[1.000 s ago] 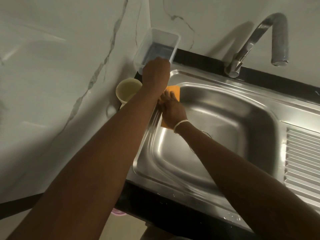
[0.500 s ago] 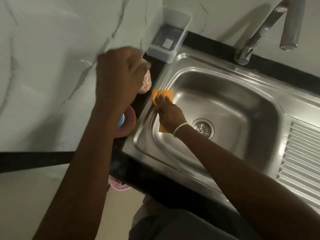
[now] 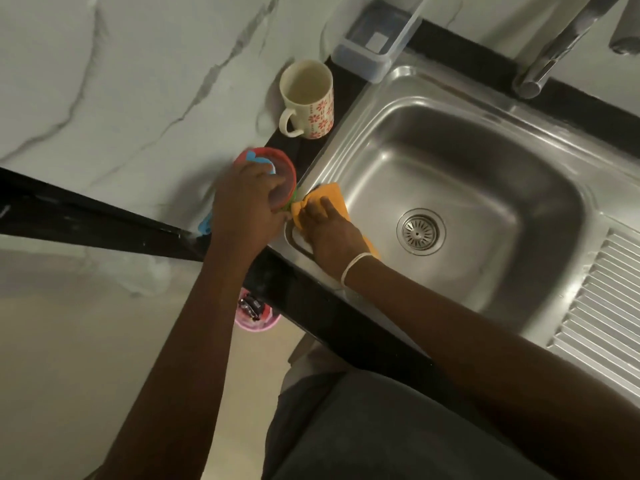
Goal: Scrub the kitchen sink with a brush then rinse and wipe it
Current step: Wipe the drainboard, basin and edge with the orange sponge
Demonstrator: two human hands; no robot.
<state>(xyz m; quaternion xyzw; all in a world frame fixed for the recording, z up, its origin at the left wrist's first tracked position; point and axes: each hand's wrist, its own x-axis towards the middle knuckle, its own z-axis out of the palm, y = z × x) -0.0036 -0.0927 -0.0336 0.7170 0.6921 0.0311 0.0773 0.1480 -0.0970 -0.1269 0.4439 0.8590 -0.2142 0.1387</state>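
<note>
Two hands busy: our left hand [image 3: 247,206], off the mug [image 3: 307,98] now, grips the red tub [image 3: 277,174] on the bench [image 3: 301,150]; right hand [image 3: 327,226] presses the cloth [image 3: 337,197] flat on the sink [image 3: 450,202] rim, wiping onward.

Your two arms are bare, with no sleeves. On your right hand's [image 3: 330,233] wrist you wear a thin white band [image 3: 353,266]. Near you, dark grey clothing [image 3: 398,427] covers your body.
</note>
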